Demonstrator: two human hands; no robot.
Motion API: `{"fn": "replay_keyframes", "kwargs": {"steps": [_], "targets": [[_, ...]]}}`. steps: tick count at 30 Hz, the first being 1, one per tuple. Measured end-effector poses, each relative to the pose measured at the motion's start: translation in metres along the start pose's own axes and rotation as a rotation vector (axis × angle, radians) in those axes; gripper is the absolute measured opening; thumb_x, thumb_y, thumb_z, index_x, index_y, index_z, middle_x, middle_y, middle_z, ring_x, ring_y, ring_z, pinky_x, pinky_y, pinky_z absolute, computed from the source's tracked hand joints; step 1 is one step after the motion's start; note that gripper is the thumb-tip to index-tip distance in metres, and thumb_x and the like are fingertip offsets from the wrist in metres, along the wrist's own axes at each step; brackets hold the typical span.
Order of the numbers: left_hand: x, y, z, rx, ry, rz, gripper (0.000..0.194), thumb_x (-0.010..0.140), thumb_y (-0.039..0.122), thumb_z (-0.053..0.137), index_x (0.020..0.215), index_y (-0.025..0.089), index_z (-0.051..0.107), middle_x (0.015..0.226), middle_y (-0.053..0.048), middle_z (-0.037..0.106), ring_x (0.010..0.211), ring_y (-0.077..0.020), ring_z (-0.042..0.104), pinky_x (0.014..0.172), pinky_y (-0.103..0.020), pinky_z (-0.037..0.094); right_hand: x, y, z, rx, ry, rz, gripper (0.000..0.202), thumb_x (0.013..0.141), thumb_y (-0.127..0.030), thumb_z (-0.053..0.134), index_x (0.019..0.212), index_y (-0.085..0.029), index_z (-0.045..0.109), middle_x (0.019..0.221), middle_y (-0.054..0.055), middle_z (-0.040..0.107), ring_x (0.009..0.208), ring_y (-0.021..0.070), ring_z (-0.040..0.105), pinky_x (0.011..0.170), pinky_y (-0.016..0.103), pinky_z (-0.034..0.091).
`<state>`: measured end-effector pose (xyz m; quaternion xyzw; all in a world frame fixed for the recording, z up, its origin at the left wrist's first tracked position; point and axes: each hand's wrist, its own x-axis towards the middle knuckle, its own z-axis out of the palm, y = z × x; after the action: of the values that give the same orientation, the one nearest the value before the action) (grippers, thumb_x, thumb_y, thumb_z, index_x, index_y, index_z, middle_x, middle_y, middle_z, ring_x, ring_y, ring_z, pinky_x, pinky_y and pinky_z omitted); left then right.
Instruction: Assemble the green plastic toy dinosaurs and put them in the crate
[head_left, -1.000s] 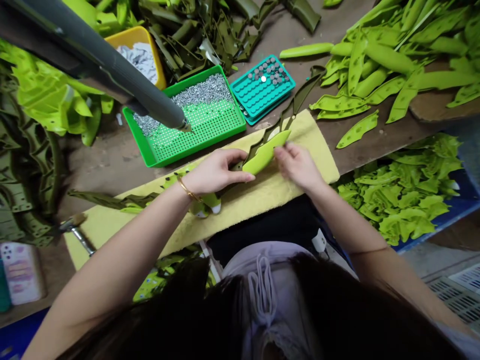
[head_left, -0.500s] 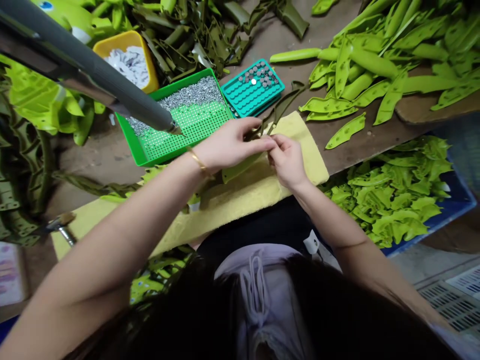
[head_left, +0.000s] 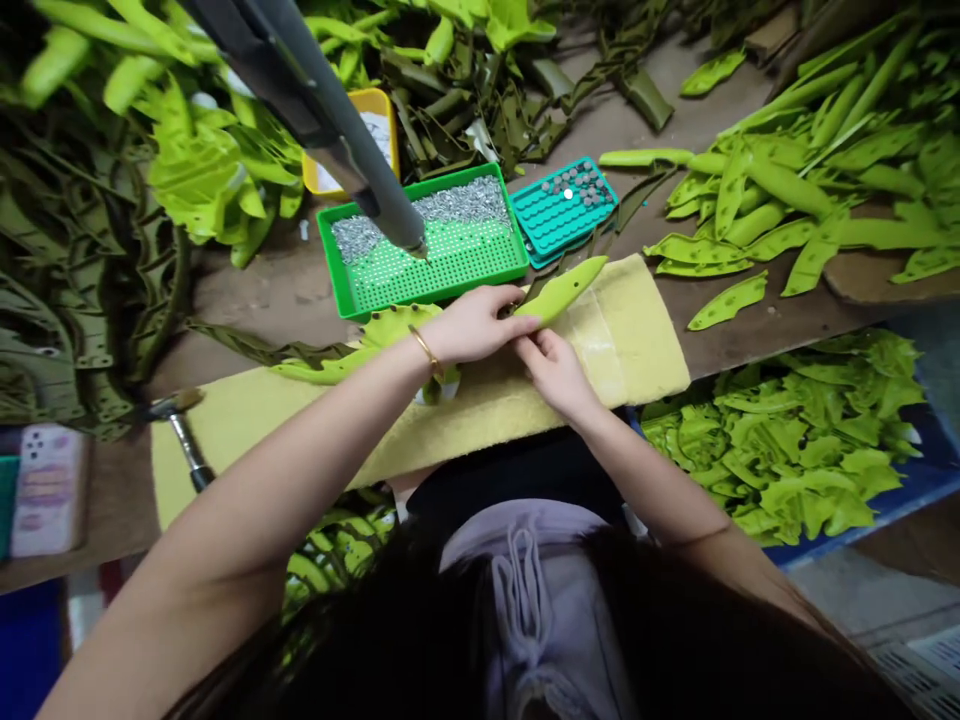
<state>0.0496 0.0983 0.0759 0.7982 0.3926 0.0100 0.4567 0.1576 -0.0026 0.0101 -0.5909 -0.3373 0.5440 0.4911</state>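
Observation:
A lime-green, leaf-shaped plastic piece [head_left: 566, 290] with a small dark hole points up and right above the yellow cloth pad [head_left: 652, 330]. My left hand [head_left: 480, 322] pinches its lower left end between thumb and fingers. Just below, my right hand [head_left: 553, 370] is closed at the same end, its fingertips against the piece. Dark olive strips [head_left: 630, 205] extend from behind the piece toward the upper right. Another lime-green part [head_left: 397, 330] with a jagged edge lies under my left wrist. How the parts join is hidden by my fingers.
A green tray [head_left: 450, 270] of small metal pieces and a teal tray [head_left: 551, 215] of discs stand beyond my hands. A dark tool [head_left: 375, 185] hangs over the green tray. A hammer [head_left: 184, 435] lies left; a blue crate [head_left: 930, 470] of green parts stands right.
The lime-green piece has been turned up so its broad side and tip show above my hands. The whole view has shifted, with trays and piles now further right.

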Motion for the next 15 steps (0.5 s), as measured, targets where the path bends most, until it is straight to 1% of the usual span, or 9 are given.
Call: {"fn": "replay_keyframes", "kwargs": {"steps": [2, 4, 7, 8, 9, 11, 13, 14, 15], "targets": [[-0.001, -0.001, 0.001, 0.038, -0.009, 0.008, 0.050, 0.080, 0.053, 0.053, 0.104, 0.011, 0.063, 0.100, -0.009, 0.066, 0.089, -0.0228, 0.057, 0.078, -0.030, 0.042, 0.002, 0.002, 0.000, -0.023, 0.019, -0.026, 0.031, 0.079, -0.050, 0.059, 0.077, -0.019, 0.055, 0.057, -0.006, 0.044, 0.058, 0.0085, 0.042, 0.053, 0.021, 0.036], [-0.001, -0.002, 0.003, 0.065, -0.007, 0.024, 0.051, 0.079, 0.051, 0.054, 0.107, 0.010, 0.062, 0.102, -0.010, 0.066, 0.090, -0.0238, 0.058, 0.079, -0.030, 0.043, 0.003, 0.006, 0.001, -0.051, 0.076, -0.054, 0.030, 0.079, -0.049, 0.059, 0.074, -0.020, 0.052, 0.055, -0.007, 0.042, 0.056, 0.0086, 0.041, 0.052, 0.022, 0.036], [-0.001, -0.003, 0.004, 0.065, 0.022, 0.053, 0.049, 0.080, 0.046, 0.056, 0.114, 0.012, 0.059, 0.109, -0.010, 0.066, 0.095, -0.0242, 0.059, 0.082, -0.031, 0.044, -0.001, 0.009, 0.002, -0.107, 0.143, -0.074, 0.031, 0.080, -0.048, 0.057, 0.070, -0.021, 0.049, 0.052, -0.007, 0.038, 0.052, 0.0082, 0.037, 0.049, 0.022, 0.034], [-0.001, -0.004, 0.004, 0.059, 0.027, 0.052, 0.047, 0.080, 0.045, 0.057, 0.114, 0.013, 0.059, 0.109, -0.009, 0.066, 0.096, -0.0242, 0.059, 0.083, -0.031, 0.044, -0.004, 0.007, 0.001, -0.143, 0.138, -0.077, 0.032, 0.082, -0.049, 0.055, 0.069, -0.020, 0.049, 0.051, -0.007, 0.038, 0.051, 0.0082, 0.037, 0.049, 0.023, 0.034], [-0.003, -0.006, 0.004, 0.058, 0.022, 0.048, 0.045, 0.081, 0.044, 0.057, 0.112, 0.013, 0.060, 0.108, -0.009, 0.066, 0.095, -0.0242, 0.059, 0.083, -0.031, 0.044, -0.007, 0.002, -0.003, -0.206, 0.096, -0.082, 0.034, 0.084, -0.050, 0.051, 0.068, -0.020, 0.050, 0.051, -0.006, 0.039, 0.050, 0.0084, 0.038, 0.049, 0.023, 0.035], [-0.009, -0.012, 0.006, 0.069, -0.018, 0.042, 0.042, 0.083, 0.047, 0.055, 0.107, 0.013, 0.062, 0.101, -0.009, 0.067, 0.091, -0.0243, 0.060, 0.081, -0.033, 0.045, -0.010, -0.018, -0.015, -0.385, -0.088, -0.086, 0.039, 0.085, -0.052, 0.050, 0.064, -0.019, 0.053, 0.051, -0.004, 0.044, 0.050, 0.0094, 0.041, 0.049, 0.025, 0.037], [-0.020, -0.020, 0.012, 0.120, 0.000, 0.035, 0.046, 0.086, 0.050, 0.054, 0.110, 0.011, 0.061, 0.100, -0.011, 0.065, 0.092, -0.0255, 0.060, 0.083, -0.035, 0.046, -0.005, -0.051, -0.029, -0.550, -0.259, -0.105, 0.040, 0.081, -0.053, 0.058, 0.061, -0.018, 0.058, 0.054, -0.001, 0.051, 0.052, 0.0115, 0.047, 0.050, 0.027, 0.040], [-0.026, -0.024, 0.017, 0.170, 0.053, 0.035, 0.050, 0.085, 0.050, 0.055, 0.115, 0.010, 0.059, 0.105, -0.013, 0.063, 0.096, -0.0267, 0.059, 0.086, -0.037, 0.046, 0.002, -0.069, -0.033, -0.577, -0.273, -0.145, 0.038, 0.078, -0.053, 0.062, 0.065, -0.017, 0.062, 0.059, 0.000, 0.057, 0.056, 0.0132, 0.051, 0.053, 0.029, 0.043], [-0.033, -0.028, 0.023, 0.236, 0.127, 0.036, 0.053, 0.085, 0.048, 0.058, 0.121, 0.009, 0.055, 0.111, -0.015, 0.061, 0.101, -0.0280, 0.058, 0.089, -0.039, 0.046, 0.013, -0.088, -0.034, -0.572, -0.207, -0.228, 0.037, 0.079, -0.056, 0.061, 0.074, -0.019, 0.065, 0.068, 0.001, 0.062, 0.064, 0.0145, 0.056, 0.061, 0.030, 0.048]]}}
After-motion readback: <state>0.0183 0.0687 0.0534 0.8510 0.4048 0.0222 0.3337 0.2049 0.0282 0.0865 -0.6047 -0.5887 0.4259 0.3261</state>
